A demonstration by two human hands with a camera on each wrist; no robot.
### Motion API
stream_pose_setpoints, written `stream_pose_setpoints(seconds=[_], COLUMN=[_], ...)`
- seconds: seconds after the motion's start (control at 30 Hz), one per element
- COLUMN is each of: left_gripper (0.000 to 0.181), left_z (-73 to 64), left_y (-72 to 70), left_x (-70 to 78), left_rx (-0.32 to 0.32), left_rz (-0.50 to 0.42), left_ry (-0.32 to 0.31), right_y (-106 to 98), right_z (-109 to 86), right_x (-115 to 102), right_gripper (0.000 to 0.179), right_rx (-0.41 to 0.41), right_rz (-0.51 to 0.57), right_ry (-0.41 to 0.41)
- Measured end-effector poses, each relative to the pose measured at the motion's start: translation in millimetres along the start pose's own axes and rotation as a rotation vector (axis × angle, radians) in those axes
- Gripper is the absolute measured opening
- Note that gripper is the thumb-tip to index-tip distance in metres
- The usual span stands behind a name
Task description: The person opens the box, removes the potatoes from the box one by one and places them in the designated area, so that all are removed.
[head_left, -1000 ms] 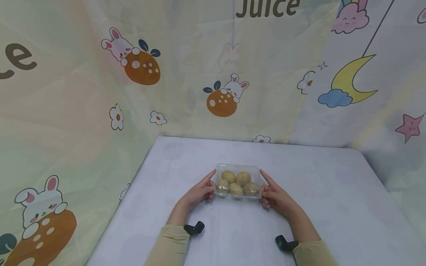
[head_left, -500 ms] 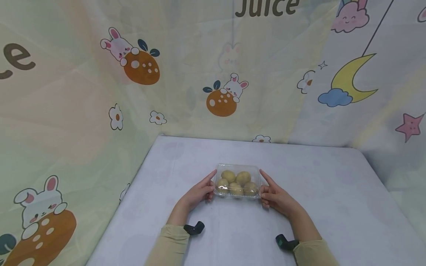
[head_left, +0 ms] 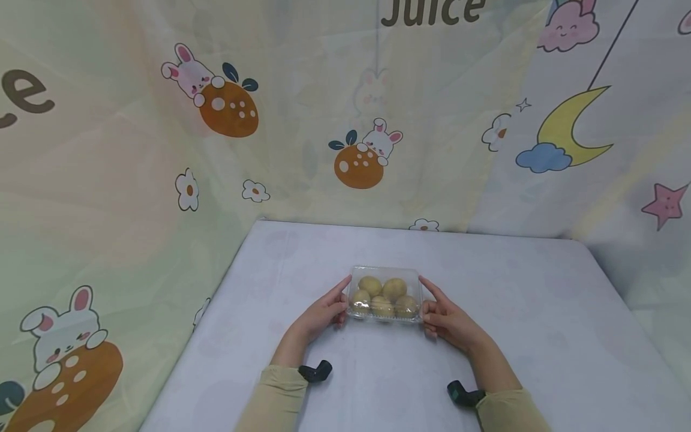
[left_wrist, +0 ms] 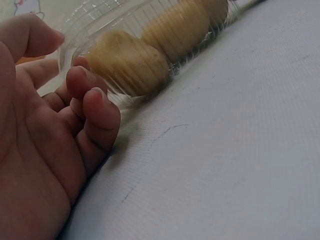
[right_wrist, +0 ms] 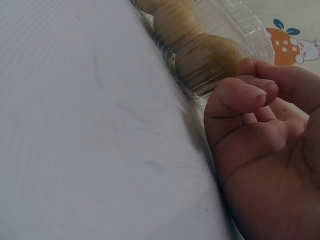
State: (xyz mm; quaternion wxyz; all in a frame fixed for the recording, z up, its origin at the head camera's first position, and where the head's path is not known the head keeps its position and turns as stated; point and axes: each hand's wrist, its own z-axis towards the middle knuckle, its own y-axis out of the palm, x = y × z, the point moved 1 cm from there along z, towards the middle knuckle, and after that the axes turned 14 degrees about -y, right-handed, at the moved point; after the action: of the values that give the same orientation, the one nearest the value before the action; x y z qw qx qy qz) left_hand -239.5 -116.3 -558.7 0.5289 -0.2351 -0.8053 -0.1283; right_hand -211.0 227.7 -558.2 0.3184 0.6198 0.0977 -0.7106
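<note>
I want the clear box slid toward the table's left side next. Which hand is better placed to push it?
Probably the right hand: it touches the right end of the clear box, so could push leftward. The left hand touches the opposite end, in the way.

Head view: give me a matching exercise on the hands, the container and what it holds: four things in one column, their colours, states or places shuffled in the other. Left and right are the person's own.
Things:
1. Left hand
2. Round items
3. Container
4. Right hand

Descriptions:
A. See-through
B. At the container's right end
C. At the container's left end
D. Yellowish, inside the container

Right pairs: 1-C, 2-D, 3-A, 4-B
</note>
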Motion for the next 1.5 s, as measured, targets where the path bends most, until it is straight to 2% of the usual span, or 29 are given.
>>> stream_pose_setpoints(seconds=[0.23, 0.7, 0.97, 1.2, 1.5], left_gripper=[0.064, 0.065, 0.066, 0.066, 0.066], left_z=[-2.6, -6.3, -5.1, -4.1, -2.8], left_y=[2.2, 5.6, 4.9, 4.7, 4.6], left_x=[3.7, 7.4, 6.6, 6.3, 4.4], left_rx=[0.014, 0.042, 0.033, 0.040, 0.043], left_rz=[0.046, 0.057, 0.053, 0.066, 0.057], left_ry=[0.025, 0.034, 0.038, 0.036, 0.035], right_y=[4.1, 9.2, 6.1, 5.4, 7.6], right_z=[0.4, 1.6, 0.7, 0.6, 1.4], right_x=[-2.7, -7.3, -3.9, -2.6, -3.8], right_gripper=[0.087, 0.087, 0.090, 0.091, 0.090], right_rx=[0.019, 0.054, 0.063, 0.054, 0.067], right_rz=[-0.003, -0.046, 0.032, 0.046, 0.000], right_ry=[0.006, 0.020, 0.069, 0.054, 0.030])
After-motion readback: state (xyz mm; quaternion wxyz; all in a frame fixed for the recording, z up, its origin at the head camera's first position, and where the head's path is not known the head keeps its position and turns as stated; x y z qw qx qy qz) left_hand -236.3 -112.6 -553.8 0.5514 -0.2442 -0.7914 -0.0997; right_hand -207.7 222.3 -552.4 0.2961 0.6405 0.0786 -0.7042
